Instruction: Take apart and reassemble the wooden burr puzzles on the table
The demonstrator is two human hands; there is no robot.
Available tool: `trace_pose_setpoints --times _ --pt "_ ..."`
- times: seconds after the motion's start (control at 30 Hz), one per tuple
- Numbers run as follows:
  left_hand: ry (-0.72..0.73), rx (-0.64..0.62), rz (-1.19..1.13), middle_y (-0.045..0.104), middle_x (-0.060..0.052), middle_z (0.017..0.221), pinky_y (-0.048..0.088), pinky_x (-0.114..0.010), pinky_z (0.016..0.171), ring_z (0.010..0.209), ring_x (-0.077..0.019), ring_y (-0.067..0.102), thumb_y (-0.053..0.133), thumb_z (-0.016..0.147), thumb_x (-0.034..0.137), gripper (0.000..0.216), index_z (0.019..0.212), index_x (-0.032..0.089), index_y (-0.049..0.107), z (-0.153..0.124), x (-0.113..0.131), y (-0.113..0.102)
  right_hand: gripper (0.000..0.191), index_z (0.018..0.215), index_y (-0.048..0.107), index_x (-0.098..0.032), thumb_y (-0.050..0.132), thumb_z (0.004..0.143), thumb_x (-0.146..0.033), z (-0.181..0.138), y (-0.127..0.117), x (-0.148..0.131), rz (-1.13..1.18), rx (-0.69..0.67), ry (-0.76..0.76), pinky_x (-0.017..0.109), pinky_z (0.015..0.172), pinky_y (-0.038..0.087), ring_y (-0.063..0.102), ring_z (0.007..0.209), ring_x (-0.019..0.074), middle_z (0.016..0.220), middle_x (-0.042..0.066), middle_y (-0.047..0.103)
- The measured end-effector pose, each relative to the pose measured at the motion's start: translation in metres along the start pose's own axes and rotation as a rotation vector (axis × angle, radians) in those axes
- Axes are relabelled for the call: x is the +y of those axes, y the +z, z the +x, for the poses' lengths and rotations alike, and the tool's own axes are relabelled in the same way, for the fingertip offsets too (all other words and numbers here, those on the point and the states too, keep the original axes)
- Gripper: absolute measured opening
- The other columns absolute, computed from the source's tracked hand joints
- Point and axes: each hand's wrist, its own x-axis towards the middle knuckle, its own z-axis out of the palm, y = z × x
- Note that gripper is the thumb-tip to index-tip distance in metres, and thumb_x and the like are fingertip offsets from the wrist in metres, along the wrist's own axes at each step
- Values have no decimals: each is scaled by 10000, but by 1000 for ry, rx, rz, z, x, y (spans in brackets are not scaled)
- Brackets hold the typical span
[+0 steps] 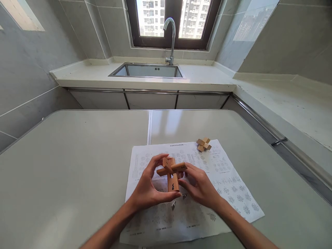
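A partly interlocked wooden burr puzzle [173, 183], made of several reddish-brown notched sticks with dark marks, is held above a printed paper sheet. My left hand [147, 188] grips it from the left, thumb under the near end of the upright stick and fingers at its far end. At the right side, my right hand [198, 181] has its fingers closed at the end of a crosswise stick [179, 167]. Some of the right fingertips are hidden behind the wood. Beneath both hands lies the instruction sheet [223, 169], with small line drawings of puzzle shapes.
A smaller, lighter wooden burr puzzle [204, 144] rests on the sheet's far right corner. The pale table [77, 166] has a seam down its middle. Beyond it are a counter with a sink [150, 71], a faucet [171, 39] and a window. Another counter [290, 100] runs along the right.
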Motion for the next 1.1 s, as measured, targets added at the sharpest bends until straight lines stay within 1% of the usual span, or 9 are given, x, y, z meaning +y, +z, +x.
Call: trace_pose_setpoints --times 0.3,0.5,0.67,0.77,0.87,0.97,1.1 --pt "-41 -9 0 619 -100 1413 423 -520 1182 1347 -342 576 966 687 348 912 1449 328 465 3 8 0 123 1073 681 -236 629 1061 -347 0 -2 -2 14 -2 12 307 718 495 590 805 201 901 35 647" --pt "-39 -6 13 620 -97 1411 422 -535 1190 1353 -346 574 968 693 351 912 1452 330 463 1 6 -1 138 1048 678 -230 627 1062 -358 0 -2 0 8 3 20 316 719 490 595 802 205 901 37 650" --pt "-40 47 22 584 -123 1466 413 -555 1214 1399 -355 547 974 702 378 910 1459 307 474 2 -3 -6 158 1113 693 -235 641 1055 -372 2 -13 -1 9 65 76 341 775 504 611 831 216 933 40 668" --pt "-48 69 -12 574 -132 1474 402 -573 1226 1403 -355 544 969 713 399 891 1451 294 482 4 -6 -8 176 1100 701 -237 631 1058 -393 4 -19 -1 -11 127 118 346 783 506 608 826 219 909 34 658" --pt "-72 77 -53 583 -128 1461 389 -580 1237 1404 -354 546 967 726 412 869 1443 294 491 6 -7 -8 192 1111 694 -233 621 1060 -403 5 -18 1 -54 173 135 352 781 514 611 818 224 885 32 652" --pt "-90 100 -87 585 -131 1453 387 -575 1241 1401 -360 550 972 718 437 860 1426 288 507 7 -8 -7 195 1124 679 -226 617 1062 -399 3 -13 6 -146 202 134 358 765 517 603 806 226 898 43 657" --pt "-117 108 -120 586 -141 1464 397 -567 1241 1406 -371 554 978 704 467 878 1423 283 509 7 -7 -8 202 1152 666 -216 606 1068 -390 0 -9 14 -252 186 189 368 757 515 624 836 238 974 73 684"
